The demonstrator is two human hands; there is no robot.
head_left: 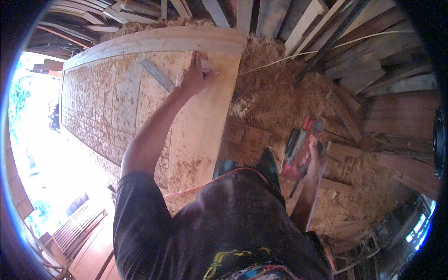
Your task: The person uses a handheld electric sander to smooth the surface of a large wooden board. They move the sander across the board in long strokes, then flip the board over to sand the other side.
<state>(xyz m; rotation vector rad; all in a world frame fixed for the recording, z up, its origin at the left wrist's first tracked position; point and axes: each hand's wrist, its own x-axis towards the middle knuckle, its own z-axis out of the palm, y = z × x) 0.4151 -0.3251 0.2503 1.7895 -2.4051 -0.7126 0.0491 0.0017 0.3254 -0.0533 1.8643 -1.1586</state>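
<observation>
A long wooden door panel [198,140] strewn with shavings stretches from in front of me to the left. At the bare, pale strip near its far right corner, my left hand [192,80] rests against the wood with fingers stretched out, slightly blurred. Beside that wrist lies a narrow grey stick [157,74] on the panel. Off to the right of the panel, my right hand [313,151] is wrapped round the handle of a red and black electric planer [294,163], held over the shavings-covered ground. The hand partly hides the tool.
Planks and offcuts [303,28] lean along the far side and the right. Loose boards [343,116] lie among heaped shavings [270,84] on the ground. An orange-red cord [200,187] runs across my front. Slatted wooden pieces [79,231] stand at the lower left.
</observation>
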